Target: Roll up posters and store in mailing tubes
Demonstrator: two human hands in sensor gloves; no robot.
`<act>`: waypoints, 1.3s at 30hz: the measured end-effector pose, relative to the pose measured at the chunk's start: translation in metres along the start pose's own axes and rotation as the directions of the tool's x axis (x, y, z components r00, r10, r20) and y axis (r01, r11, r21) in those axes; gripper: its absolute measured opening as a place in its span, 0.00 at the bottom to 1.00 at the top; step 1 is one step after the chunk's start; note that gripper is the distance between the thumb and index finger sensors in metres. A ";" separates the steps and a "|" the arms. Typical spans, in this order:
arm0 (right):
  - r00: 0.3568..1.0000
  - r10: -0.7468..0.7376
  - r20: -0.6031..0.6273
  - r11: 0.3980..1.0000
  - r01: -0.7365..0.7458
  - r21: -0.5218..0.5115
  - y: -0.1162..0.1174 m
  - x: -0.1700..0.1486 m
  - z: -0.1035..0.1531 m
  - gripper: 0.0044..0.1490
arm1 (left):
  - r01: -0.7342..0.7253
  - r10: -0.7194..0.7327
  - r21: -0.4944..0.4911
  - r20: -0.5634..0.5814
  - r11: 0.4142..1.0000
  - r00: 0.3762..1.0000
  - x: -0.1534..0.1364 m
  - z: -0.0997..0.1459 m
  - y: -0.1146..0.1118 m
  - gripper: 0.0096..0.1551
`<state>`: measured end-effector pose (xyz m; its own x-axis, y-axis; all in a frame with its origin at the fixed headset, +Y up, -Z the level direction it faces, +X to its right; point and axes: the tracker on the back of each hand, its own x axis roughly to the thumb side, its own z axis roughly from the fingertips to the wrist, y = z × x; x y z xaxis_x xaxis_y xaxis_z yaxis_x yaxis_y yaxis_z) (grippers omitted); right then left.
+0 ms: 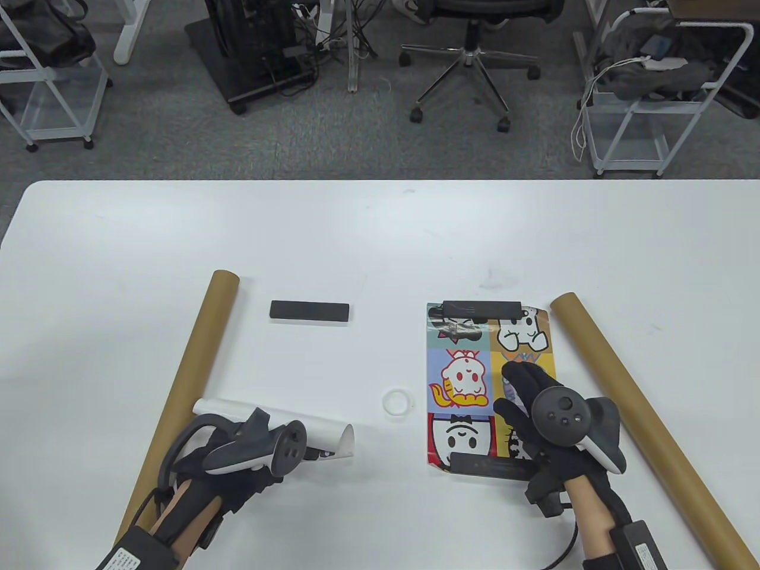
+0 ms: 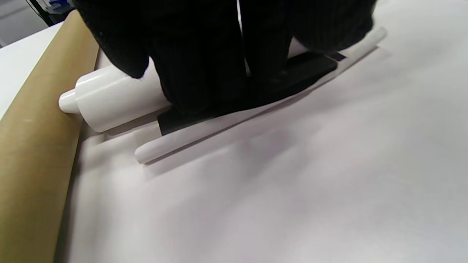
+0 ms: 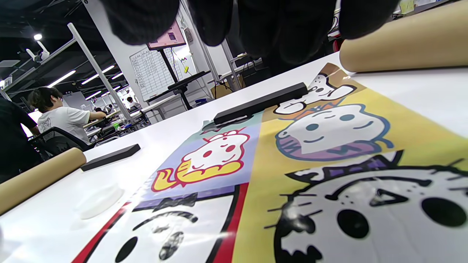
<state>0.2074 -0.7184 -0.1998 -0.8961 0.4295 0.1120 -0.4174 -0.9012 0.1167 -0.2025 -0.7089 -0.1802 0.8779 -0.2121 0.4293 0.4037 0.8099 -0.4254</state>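
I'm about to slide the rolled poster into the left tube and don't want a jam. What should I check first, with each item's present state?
1. Rolled poster fully rolled: not ok, one end flares loose.
2. Left hand holding the roll: ok.
3. Black bar off the roll: not ok.
4. Left tube mouth empty: cannot tell.
5. Flat poster secured: ok, right hand rests on it.

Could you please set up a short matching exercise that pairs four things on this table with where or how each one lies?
Things:
1. rolled white poster
2. cartoon poster
3. white ring
4. lone black bar

Places or states:
A. spread flat, a black bar on each end
B. under the left hand, beside the left tube
C. on bare table between the two posters
D. on bare table, holding nothing down

Pairs: 1-B, 2-A, 3-C, 4-D
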 end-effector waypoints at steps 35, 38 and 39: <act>1.000 0.009 -0.012 1.000 -0.009 0.024 0.002 0.001 -0.002 0.42 | 0.355 -0.350 0.323 -0.077 0.877 0.934 0.020 -0.023 -0.023 0.40; 1.000 0.004 -0.013 1.000 -0.004 0.019 0.001 0.001 -0.001 0.42 | 0.345 -0.332 0.341 -0.098 0.875 0.938 0.016 -0.019 -0.017 0.40; 1.000 0.002 -0.013 1.000 -0.002 0.019 0.001 0.001 0.000 0.42 | 0.339 -0.324 0.353 -0.105 0.872 0.940 0.015 -0.017 -0.014 0.40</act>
<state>0.2063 -0.7188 -0.2000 -0.8989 0.4267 0.0995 -0.4127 -0.9008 0.1349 -0.1907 -0.7323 -0.1814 0.7219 -0.5189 0.4579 0.5590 0.8272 0.0561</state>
